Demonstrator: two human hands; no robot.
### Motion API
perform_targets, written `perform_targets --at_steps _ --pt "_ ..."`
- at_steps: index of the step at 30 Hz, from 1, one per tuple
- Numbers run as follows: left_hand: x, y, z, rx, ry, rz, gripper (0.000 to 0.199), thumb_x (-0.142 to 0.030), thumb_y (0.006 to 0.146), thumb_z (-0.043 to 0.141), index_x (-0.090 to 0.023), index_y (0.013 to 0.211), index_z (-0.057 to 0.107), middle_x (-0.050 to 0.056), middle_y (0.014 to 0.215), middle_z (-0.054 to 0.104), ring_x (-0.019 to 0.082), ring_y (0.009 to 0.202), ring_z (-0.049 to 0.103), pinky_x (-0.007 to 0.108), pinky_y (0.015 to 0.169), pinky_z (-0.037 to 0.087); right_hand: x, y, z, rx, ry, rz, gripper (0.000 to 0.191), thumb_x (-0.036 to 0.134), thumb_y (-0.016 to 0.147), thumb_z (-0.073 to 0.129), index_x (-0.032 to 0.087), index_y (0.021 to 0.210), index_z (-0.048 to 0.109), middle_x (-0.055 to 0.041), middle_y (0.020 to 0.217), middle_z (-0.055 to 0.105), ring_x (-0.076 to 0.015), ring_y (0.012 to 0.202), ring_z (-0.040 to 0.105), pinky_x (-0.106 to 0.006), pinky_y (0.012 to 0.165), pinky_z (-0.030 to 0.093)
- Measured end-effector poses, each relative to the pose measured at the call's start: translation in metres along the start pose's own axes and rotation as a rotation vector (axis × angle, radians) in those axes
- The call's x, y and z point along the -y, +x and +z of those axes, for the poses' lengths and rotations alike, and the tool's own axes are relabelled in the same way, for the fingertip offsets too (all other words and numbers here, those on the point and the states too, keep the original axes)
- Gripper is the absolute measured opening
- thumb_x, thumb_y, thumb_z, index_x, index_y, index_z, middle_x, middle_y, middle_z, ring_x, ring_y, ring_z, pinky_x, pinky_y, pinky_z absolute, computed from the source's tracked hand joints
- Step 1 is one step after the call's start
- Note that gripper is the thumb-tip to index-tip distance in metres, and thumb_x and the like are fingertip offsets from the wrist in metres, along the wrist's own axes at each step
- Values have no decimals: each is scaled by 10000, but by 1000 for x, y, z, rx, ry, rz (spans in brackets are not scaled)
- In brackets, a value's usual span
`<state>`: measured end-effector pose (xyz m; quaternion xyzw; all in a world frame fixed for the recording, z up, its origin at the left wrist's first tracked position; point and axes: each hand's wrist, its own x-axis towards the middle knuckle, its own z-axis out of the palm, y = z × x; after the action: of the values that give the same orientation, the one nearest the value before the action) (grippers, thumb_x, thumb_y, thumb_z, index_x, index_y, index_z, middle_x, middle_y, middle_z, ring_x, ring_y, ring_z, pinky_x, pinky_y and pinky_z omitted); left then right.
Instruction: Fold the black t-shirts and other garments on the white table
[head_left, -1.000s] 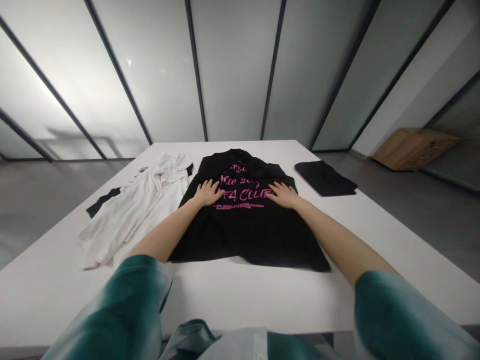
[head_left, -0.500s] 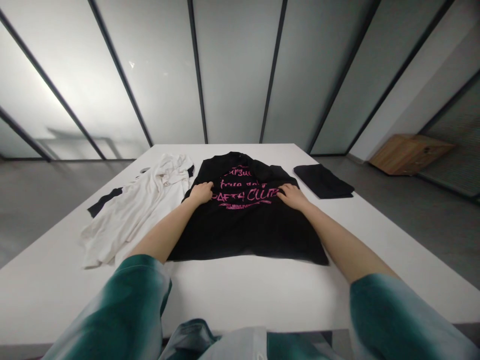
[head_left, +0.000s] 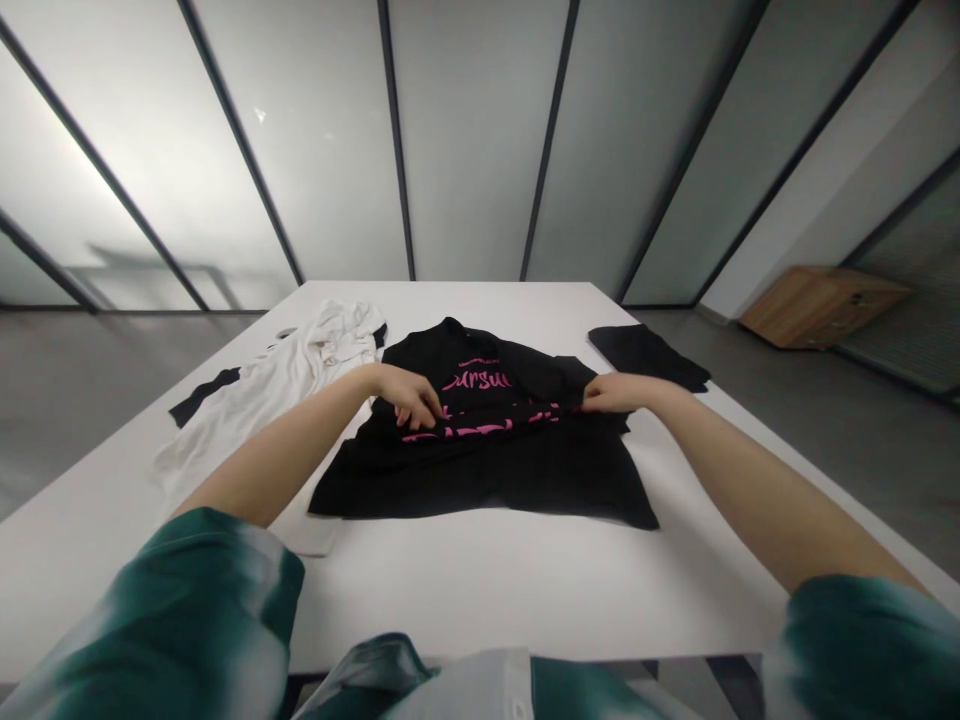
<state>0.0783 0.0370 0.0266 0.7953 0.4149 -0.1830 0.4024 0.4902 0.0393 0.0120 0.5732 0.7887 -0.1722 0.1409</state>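
In the head view a black T-shirt with pink lettering lies across the middle of the white table, collar at the far side and hem toward me. My left hand pinches the cloth near the left end of the print, fingers bent down into it. On the opposite side my right hand grips the shirt with thumb and fingers together. Between the hands the fabric is lifted into a crosswise ridge, which hides part of the lettering.
A crumpled white garment lies to the left, with dark cloth sticking out beneath it. At the right is a folded black garment. Beyond the table are frosted panels and a wooden cabinet on the floor.
Both hands have gone from lying on the shirt to gripping it. The cloth between them has bunched up, and its upper part has shifted toward me, covering some letters.
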Motion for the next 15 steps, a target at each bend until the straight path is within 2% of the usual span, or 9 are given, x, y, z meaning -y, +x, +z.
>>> perform_targets --at_steps 1,4,6,8,10,13,15 --pt "-3 -1 -7 -123 -6 32 462 -479 764 638 -203 1131 688 32 818 742 187 697 655 294 684 519 -1 1 -10 -24 40 -4 287 370 871 560 195 942 777 -85 882 755 -242 804 693 -312 699 506" --pt "-7 9 -23 -597 130 31 466 -465 858 534 -194 1214 665 48 997 756 196 864 686 292 817 519 0 13 -28 -319 31 -26 396 275 836 546 211 1170 748 -92 1152 743 -281 1046 677 -347 890 521" --pt "-6 27 -24 -781 270 -39 460 -414 861 549 -187 1247 650 58 1091 743 220 994 681 296 901 503 8 29 -23 -424 -21 -70 577 219 777 562 220 1345 662 -81 1350 661 -300 1214 609 -376 1020 478" --pt "-3 49 -18 -828 366 -95 502 -390 859 573 -175 1310 610 84 1177 717 249 1088 657 320 963 489 19 45 -12 -366 -70 -107 748 193 713 593 234 1460 562 -71 1437 599 -306 1262 583 -391 1052 467" --pt "2 67 -6 -840 401 -144 522 -399 877 569 -167 1344 584 115 1256 676 277 1156 626 359 998 479 26 59 -1 -284 -125 -91 755 187 685 613 248 1437 589 -76 1385 640 -308 1192 629 -385 999 503" --pt "12 83 11 -883 405 -212 479 -435 919 526 -180 1316 608 132 1317 625 308 1218 585 411 1019 469 22 74 -4 -274 -89 -44 477 203 716 605 249 1163 763 -67 1144 753 -278 1037 685 -338 899 531" --pt "17 86 18 -921 397 -218 454 -451 935 506 -191 1285 632 126 1314 620 311 1226 577 423 1023 467 7 80 -16 -331 82 23 311 220 745 597 208 987 792 -73 964 772 -261 929 695 -317 829 538"
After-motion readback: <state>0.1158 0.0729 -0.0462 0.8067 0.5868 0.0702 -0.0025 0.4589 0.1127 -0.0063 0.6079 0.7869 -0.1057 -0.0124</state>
